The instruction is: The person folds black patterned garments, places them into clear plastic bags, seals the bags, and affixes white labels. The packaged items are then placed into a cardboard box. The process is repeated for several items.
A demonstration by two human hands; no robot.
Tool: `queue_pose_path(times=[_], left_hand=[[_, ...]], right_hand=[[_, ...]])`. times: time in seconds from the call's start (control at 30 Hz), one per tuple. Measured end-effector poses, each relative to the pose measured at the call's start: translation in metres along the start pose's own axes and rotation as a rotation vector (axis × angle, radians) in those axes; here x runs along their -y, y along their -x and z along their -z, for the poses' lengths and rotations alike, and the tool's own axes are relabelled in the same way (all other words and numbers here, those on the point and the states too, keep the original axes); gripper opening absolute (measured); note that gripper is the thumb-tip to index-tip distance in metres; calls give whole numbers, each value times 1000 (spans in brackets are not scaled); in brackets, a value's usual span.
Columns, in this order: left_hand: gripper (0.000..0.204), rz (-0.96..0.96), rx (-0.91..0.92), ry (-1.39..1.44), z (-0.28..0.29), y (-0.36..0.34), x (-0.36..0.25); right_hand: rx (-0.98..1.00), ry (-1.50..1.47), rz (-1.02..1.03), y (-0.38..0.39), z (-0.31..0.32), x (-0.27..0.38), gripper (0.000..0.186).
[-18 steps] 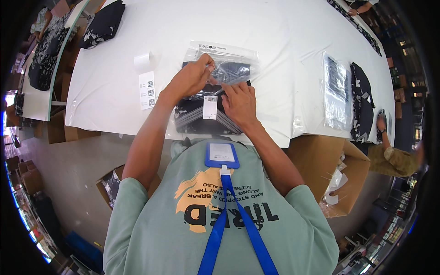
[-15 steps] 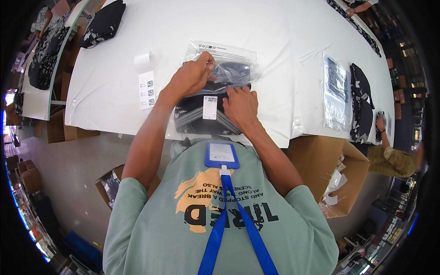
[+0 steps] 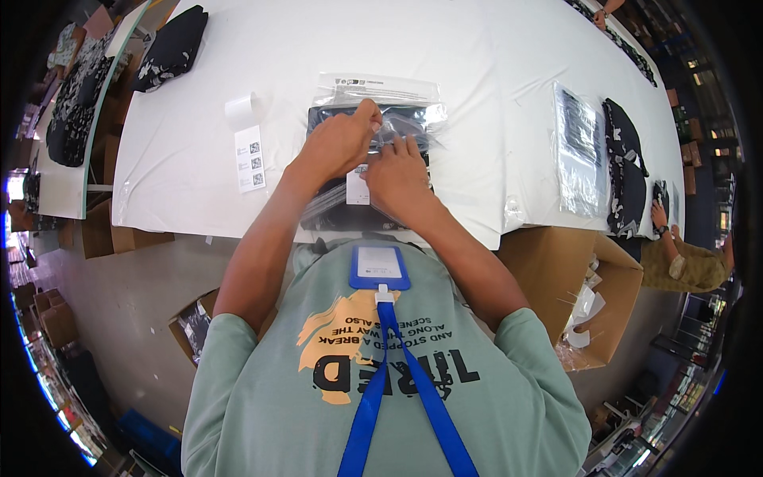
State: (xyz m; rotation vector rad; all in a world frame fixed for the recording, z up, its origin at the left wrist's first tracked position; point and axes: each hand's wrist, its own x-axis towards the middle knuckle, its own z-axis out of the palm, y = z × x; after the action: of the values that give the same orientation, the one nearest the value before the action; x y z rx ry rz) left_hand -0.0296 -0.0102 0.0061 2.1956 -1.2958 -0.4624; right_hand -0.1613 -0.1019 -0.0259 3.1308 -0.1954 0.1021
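Note:
A folded dark garment (image 3: 347, 216) lies on the table in front of me, inside a clear plastic bag (image 3: 383, 91) whose printed end is at the far side. My left hand (image 3: 340, 143) is closed, with thumb and forefinger pinching the bag's clear film over the garment's upper part. Just to its right, my right hand (image 3: 400, 176) rests on the bag, fingers stretched forward onto the film. A white label (image 3: 357, 188) on the garment is partly covered by the right hand. What lies under my palms is hidden.
On the white table (image 3: 461, 48), a strip of stickers (image 3: 249, 159) lies left; a dark folded garment (image 3: 170, 49) lies far left. Clear bags (image 3: 579, 155) and dark garments (image 3: 626, 163) lie right. An open cardboard box (image 3: 548, 266) stands below the edge. Another person's hand (image 3: 659, 215) is at right.
My right hand has moved up and inward, close beside the left, and now covers part of the label. The left hand still pinches the film, which has been drawn nearer.

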Motion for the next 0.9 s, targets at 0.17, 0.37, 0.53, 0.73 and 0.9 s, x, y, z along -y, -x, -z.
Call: queue_pose_path(times=[0.17,0.37,0.53,0.73,0.9], left_hand=[[16,38,-39,13,6,2,-6],[12,-480,-203,304,-22,68,-36],[19,-444,-237,194,-64,61,-14],[41,56,-326,-113,-69,69,17],[48,74,-290,-37,-55,86,18]], right_hand=[[352,-457,-321,5,-9,-12,32],[236,-707,-308,-1,-17,-36,32],[138,-982,-427,7,-5,-40,42],[-142,-600,-436,37,-18,-41,37],[-165,-698,-511,64,-18,-37,38]])
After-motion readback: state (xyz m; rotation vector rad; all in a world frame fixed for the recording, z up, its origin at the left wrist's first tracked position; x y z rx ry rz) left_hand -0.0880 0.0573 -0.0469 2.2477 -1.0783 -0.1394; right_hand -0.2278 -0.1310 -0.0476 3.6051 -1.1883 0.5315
